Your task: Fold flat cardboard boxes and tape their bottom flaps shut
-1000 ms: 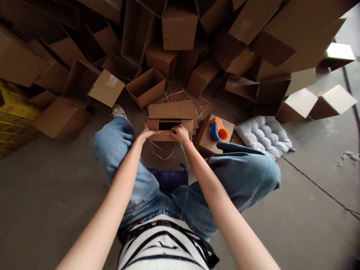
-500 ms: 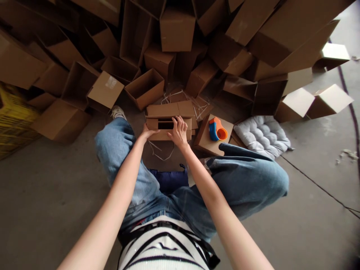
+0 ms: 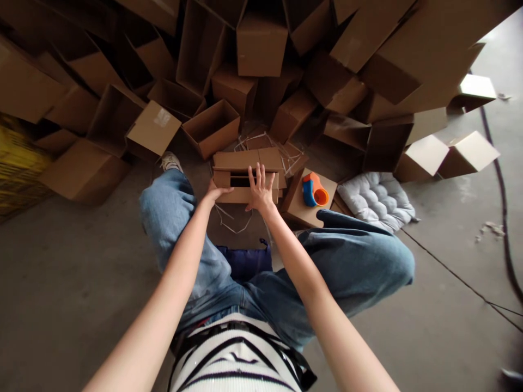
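A brown cardboard box [image 3: 240, 196] lies on the concrete floor [image 3: 81, 305] between my knees, with a dark slot [image 3: 241, 182] between its flaps. My left hand [image 3: 217, 192] lies on the box's near left corner, fingers together. My right hand [image 3: 260, 188] stands over the near flap, fingers spread, its heel at the box's front edge. Loose white plastic strapping [image 3: 253, 141] lies behind the box. The box's inside is hidden.
Just right of the box, an orange and blue plastic object [image 3: 314, 190] sits on a flattened carton [image 3: 304, 212]. A large heap of cardboard boxes [image 3: 261, 49] rises ahead. A grey cushion [image 3: 376, 201] lies right, a yellow crate [image 3: 16, 158] left, and a navy bag [image 3: 245, 262] near my legs.
My right hand has lifted from the flap, its curled fingers now spread wide. My left hand stays on the box, and the view has shifted slightly.
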The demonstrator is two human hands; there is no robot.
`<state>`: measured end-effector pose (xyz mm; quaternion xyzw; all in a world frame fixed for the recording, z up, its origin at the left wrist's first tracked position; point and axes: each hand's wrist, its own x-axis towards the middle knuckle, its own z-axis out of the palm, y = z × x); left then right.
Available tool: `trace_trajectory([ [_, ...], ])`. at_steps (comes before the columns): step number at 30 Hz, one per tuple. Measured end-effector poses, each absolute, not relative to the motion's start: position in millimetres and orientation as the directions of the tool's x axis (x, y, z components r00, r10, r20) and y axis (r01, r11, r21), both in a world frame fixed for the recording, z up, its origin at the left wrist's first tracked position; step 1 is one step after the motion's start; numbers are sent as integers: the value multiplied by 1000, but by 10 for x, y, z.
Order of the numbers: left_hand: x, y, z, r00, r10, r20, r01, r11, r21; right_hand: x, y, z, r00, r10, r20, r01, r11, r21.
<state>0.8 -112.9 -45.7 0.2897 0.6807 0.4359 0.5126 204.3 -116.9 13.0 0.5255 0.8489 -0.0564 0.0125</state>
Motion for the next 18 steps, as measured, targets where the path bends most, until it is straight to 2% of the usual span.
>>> trace_trajectory([
  [5,17,-1163,-414,-319,815,-483,-79,485,871,1928,-1206,71,-380,924,-38,925,380,-20],
  [10,31,-1206,-404,-348,804,-482,-80,486,870,1893,-1234,21,-355,934,41,932,357,-55],
  [18,50,-1136,-460,-379,783,-493,-104,493,864,2024,-1227,43,-384,923,19,921,384,-68],
])
